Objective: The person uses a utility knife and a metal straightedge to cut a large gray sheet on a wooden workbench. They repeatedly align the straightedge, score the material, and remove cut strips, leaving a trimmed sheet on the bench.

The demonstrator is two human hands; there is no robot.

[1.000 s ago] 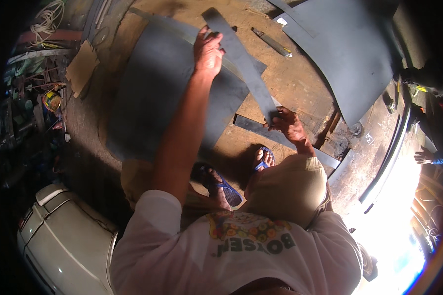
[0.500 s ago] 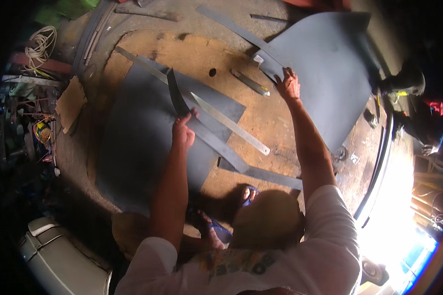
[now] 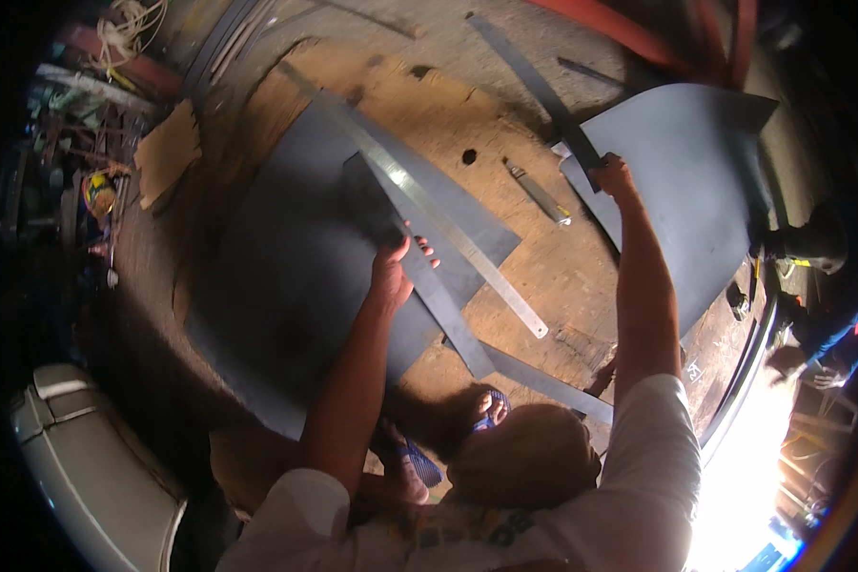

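Note:
My left hand (image 3: 391, 276) grips a flat dark grey strip (image 3: 443, 319), with the thumb over it and fingertips showing at its right edge. This strip slants across a large dark grey sheet (image 3: 267, 276). Out to the right, my right hand (image 3: 615, 179) is closed on the near end of a second dark strip (image 3: 534, 91), which points away to the upper left. A long metal ruler (image 3: 448, 229) lies between my hands, partly on the sheet. Right of the ruler rests a utility knife (image 3: 540, 194). A third dark strip (image 3: 548, 386) lies near my feet.
Brown board (image 3: 419, 105) lies beneath the work. Another dark grey sheet (image 3: 677, 162) with a curled edge spreads at the right. Scrap and tools (image 3: 91, 172) crowd the left, near torn cardboard (image 3: 167, 157). Red metal bars (image 3: 629, 33) stand at the far right. Another person's hand (image 3: 829, 379) shows at the right edge.
My right hand was spread on the strip's end and now grips it; that strip has turned steeper. My left thumb now lies over its strip, whose far end has straightened. The view has shifted.

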